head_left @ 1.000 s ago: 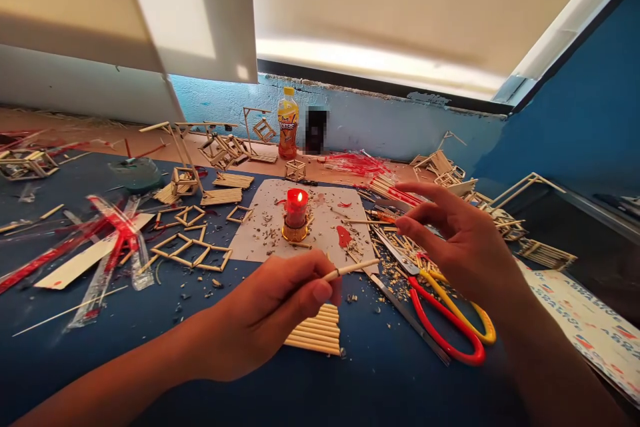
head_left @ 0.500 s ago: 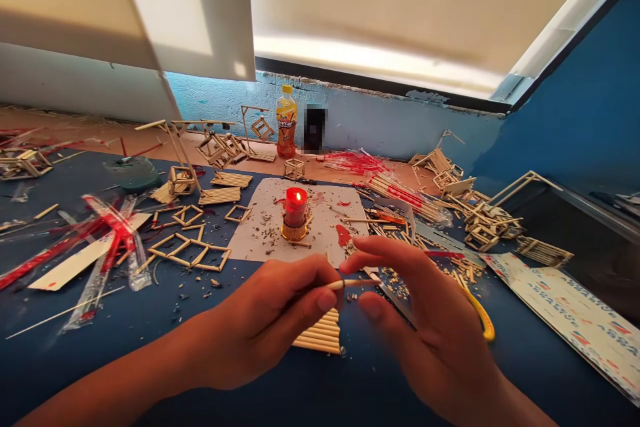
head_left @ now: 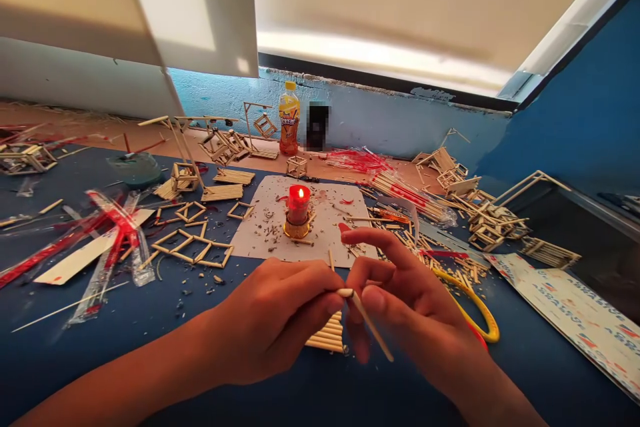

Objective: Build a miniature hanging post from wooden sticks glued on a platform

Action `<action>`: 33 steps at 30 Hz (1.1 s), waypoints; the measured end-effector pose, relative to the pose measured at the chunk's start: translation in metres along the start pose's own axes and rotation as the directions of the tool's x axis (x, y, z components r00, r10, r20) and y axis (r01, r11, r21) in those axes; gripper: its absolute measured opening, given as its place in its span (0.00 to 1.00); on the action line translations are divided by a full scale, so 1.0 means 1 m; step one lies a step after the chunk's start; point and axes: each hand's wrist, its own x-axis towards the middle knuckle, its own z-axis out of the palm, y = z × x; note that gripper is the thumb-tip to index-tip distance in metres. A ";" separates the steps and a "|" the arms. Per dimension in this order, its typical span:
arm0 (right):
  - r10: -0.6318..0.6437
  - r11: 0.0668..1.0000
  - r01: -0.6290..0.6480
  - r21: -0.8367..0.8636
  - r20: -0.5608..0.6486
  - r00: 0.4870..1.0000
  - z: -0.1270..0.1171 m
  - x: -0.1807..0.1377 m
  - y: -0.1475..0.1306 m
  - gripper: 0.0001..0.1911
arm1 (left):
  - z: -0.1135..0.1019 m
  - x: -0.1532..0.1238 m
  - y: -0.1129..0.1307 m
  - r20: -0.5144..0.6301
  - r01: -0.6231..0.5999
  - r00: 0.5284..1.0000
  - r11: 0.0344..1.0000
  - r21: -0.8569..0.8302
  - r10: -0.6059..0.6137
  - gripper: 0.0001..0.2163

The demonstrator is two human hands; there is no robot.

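My left hand [head_left: 280, 320] and my right hand [head_left: 405, 310] meet low in the middle of the view, both pinching one thin wooden stick [head_left: 367, 320]. The left fingers grip its top end; the right thumb and fingers hold it just below, and the stick slants down to the right. Under the hands lies a flat raft of glued sticks [head_left: 327, 335] on the blue table [head_left: 100, 347]. A lit red candle [head_left: 299, 209] stands on a grey sheet [head_left: 270, 240] just beyond.
Red and yellow scissors [head_left: 475, 307] lie right of my right hand. Stick frames [head_left: 193, 250], red-striped wrappers [head_left: 110, 240], loose stick bundles [head_left: 410, 193] and small stick models [head_left: 490, 227] litter the table. An orange drink bottle [head_left: 289, 118] stands at the back wall.
My right hand came in from the right and took hold of the stick held by my left hand. The stick has swung from pointing right to slanting downward.
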 end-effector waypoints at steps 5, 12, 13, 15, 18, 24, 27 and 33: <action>0.061 0.973 -0.068 0.221 0.038 0.997 0.000 0.005 0.003 0.15 | -0.001 0.002 0.005 0.039 0.011 0.999 0.997 -0.070 -0.009 0.08; 0.045 0.968 -0.033 0.250 -0.039 0.998 0.000 0.006 0.005 0.15 | -0.006 -0.005 0.000 0.000 -0.054 0.999 0.998 -0.033 0.054 0.08; 0.039 0.969 -0.026 0.245 -0.049 0.998 0.000 0.005 0.005 0.15 | -0.007 -0.006 -0.001 0.020 -0.055 0.998 0.998 -0.038 0.056 0.09; 0.024 0.977 -0.009 0.211 -0.070 0.997 -0.001 0.004 0.005 0.14 | -0.007 -0.006 -0.001 0.049 -0.048 0.997 0.997 -0.052 0.051 0.10; -0.008 0.995 0.021 0.097 -0.129 0.992 0.000 0.001 0.004 0.11 | -0.006 -0.008 0.003 0.035 0.012 0.999 0.993 -0.119 -0.008 0.13; -0.264 0.944 0.208 -0.257 -0.207 0.942 0.001 -0.005 0.007 0.09 | -0.006 -0.008 0.012 -0.164 0.297 0.864 0.744 -0.599 -0.477 0.14; -0.368 0.880 0.288 -0.378 -0.158 0.916 0.002 -0.008 0.006 0.10 | -0.011 -0.005 0.009 -0.149 0.218 0.894 0.700 -0.680 -0.423 0.10; -0.425 0.775 0.275 -0.569 -0.148 0.893 0.010 -0.011 0.001 0.11 | -0.012 0.001 0.010 -0.028 0.259 0.948 0.820 -0.511 -0.317 0.02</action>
